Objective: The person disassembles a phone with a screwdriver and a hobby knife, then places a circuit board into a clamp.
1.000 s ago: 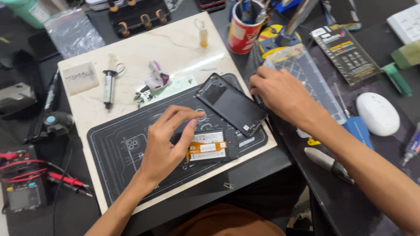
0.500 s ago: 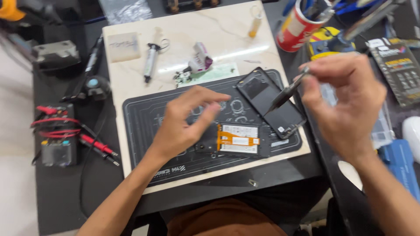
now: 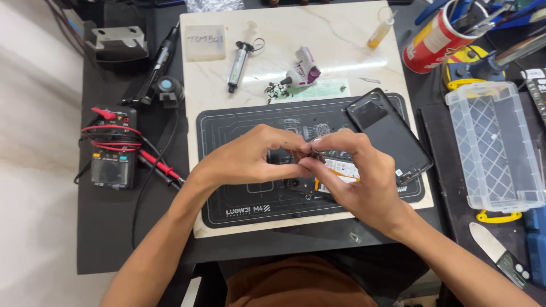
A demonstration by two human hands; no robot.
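Both hands meet over the middle of the dark work mat [image 3: 239, 199]. The left hand [image 3: 250, 156] is curled, its fingertips pinched on the near end of an opened phone body [image 3: 327, 170] that lies on the mat; the right hand [image 3: 358, 176] is closed round a thin tool [image 3: 314, 152], its tip at the same spot. The phone body, with an orange and white label, rests on the mat under the right hand. A detached black screen panel [image 3: 389, 136] lies tilted at the mat's right end. Beyond the mat's far edge lie a syringe [image 3: 236, 59] and a small glue bottle [image 3: 304, 71]. A clear plastic box [image 3: 492, 148] stands right of the mat, a multimeter [image 3: 114, 148] well to its left
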